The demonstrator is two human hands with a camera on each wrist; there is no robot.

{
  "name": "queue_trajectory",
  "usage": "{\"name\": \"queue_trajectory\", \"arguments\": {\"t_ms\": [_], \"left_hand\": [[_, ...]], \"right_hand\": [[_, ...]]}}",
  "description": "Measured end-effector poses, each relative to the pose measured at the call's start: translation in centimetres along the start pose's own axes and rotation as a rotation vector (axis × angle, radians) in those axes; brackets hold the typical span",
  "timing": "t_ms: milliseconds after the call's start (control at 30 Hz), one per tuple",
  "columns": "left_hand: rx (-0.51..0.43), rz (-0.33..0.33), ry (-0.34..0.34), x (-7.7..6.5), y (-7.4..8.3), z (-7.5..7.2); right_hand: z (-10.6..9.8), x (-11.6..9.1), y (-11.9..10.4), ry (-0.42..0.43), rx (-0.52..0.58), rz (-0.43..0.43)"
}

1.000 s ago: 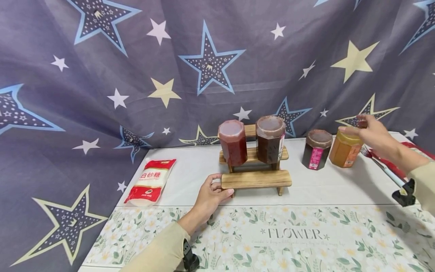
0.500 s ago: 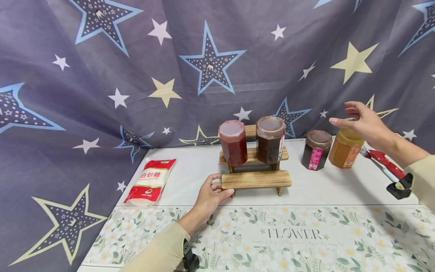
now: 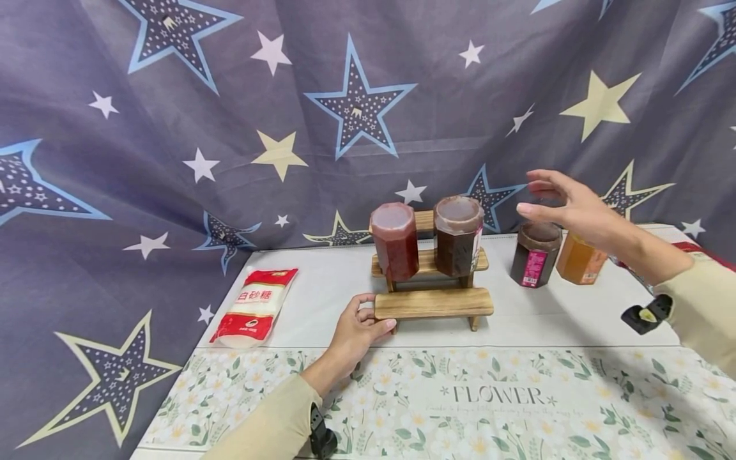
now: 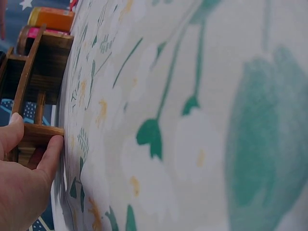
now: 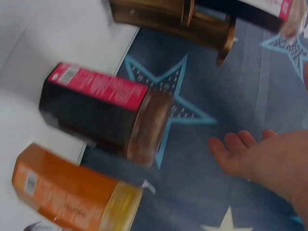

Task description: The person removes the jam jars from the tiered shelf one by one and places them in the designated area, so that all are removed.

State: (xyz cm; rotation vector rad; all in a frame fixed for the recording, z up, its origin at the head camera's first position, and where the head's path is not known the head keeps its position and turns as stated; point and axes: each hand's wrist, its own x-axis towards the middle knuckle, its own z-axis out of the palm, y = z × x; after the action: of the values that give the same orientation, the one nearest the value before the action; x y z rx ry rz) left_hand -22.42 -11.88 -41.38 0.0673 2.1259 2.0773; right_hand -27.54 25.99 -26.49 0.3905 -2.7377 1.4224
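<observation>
My left hand (image 3: 351, 335) grips the left end of the lowest step of a tiered wooden stand (image 3: 434, 304); in the left wrist view its thumb and fingers hold the step's end (image 4: 43, 129). On the stand's middle step are a jar of red jam (image 3: 395, 249) and a dark jar (image 3: 453, 249), side by side. My right hand (image 3: 581, 207) hangs in the air, fingers spread and holding nothing, above a second dark jar (image 3: 524, 262) with a pink label. Beside that jar is an orange jar (image 3: 577, 260), its yellow lid mostly hidden behind the hand.
A red and white bag of sugar (image 3: 255, 305) lies on the left of the table. Partly behind the right forearm is a red packet (image 3: 698, 249). A floral mat (image 3: 494, 402) covers the table's front, and a star-patterned curtain (image 3: 356, 191) hangs behind.
My right hand has moved left, from over the orange jar to above the pink-labelled dark jar. The left hand and the stand have stayed put.
</observation>
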Motion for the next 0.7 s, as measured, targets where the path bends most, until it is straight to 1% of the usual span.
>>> {"name": "queue_trajectory", "arguments": {"t_ms": [267, 467, 600, 700], "left_hand": [[0.008, 0.002, 0.008, 0.0, 0.0, 0.1], [0.008, 0.0, 0.012, 0.1, 0.1, 0.2], [0.0, -0.001, 0.016, 0.3, 0.1, 0.4], [-0.001, 0.001, 0.02, 0.4, 0.1, 0.5]], "right_hand": [[1.9, 0.4, -1.4, -0.022, 0.063, -0.054], [3.2, 1.0, -2.2, -0.078, 0.133, -0.121], [4.1, 1.5, -2.9, -0.123, 0.136, -0.161], [4.7, 1.9, -3.3, -0.142, 0.124, -0.181]]}}
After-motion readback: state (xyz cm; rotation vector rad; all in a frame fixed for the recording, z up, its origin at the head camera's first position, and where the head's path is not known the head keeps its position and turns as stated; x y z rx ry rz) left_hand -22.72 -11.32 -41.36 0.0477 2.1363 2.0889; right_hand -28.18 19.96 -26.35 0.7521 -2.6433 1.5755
